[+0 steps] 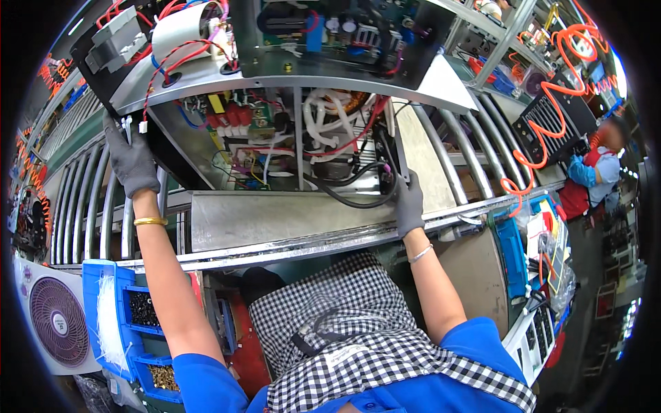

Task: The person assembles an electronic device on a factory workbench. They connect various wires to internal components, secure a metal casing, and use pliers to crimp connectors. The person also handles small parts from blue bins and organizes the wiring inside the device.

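A large open metal equipment chassis (297, 138) sits in front of me, with circuit boards, a copper coil (357, 103), white tubing and red and black wires inside. Its upper section (330, 81) carries more boards and wiring. My left hand (132, 164), in a grey glove, grips the black left side of the chassis; a small white connector (143, 127) on red wires dangles beside the fingers. On the right, my gloved right hand (410, 205) is closed on the chassis's near right edge, next to a looped black cable (354, 201). Its fingertips are partly hidden.
The chassis stands on a roller conveyor (451, 155) with a metal front rail (289, 246). Blue parts bins (143, 310) and a fan (58, 316) are at lower left. Orange coiled hoses (544, 131) hang at right, where another person (595, 168) works by a black case (554, 120).
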Demonstrator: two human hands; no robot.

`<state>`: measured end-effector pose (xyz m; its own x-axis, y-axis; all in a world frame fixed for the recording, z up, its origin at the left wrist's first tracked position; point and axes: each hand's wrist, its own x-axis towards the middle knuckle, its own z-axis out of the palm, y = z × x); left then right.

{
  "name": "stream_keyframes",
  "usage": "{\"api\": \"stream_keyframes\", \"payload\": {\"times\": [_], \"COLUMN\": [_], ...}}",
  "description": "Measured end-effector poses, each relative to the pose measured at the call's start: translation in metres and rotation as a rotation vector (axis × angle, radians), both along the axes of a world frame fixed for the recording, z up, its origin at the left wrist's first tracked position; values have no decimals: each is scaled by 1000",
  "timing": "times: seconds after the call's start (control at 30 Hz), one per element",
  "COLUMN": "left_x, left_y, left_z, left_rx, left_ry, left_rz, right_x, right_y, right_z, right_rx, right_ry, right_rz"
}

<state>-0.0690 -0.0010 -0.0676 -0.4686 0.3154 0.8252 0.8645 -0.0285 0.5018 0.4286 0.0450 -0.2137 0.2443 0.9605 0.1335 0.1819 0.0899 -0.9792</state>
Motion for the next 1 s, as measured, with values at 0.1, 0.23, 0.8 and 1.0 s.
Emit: {"api": "stream_keyframes", "payload": {"times": [0.1,0.23,0.8,1.0], "left_x": [-7,-5,-102,-247], "left_y": [1,-1,67,7], "left_z": [-6,-5,-11,-34], "left_rx": [-35,-68,-240,-362], "left_ry": [-37,-24,-287,239], "left_rz": [-25,10,146,79], "right_x": [4,-1,-44,-41], "right_y": [0,5,-113,-112], "right_z": [-2,3,59,45], "right_rx": [-59,-66,-125,-27], "right_ry": [-15,-25,-395,-289], "right_rz": [21,20,318,687]}}
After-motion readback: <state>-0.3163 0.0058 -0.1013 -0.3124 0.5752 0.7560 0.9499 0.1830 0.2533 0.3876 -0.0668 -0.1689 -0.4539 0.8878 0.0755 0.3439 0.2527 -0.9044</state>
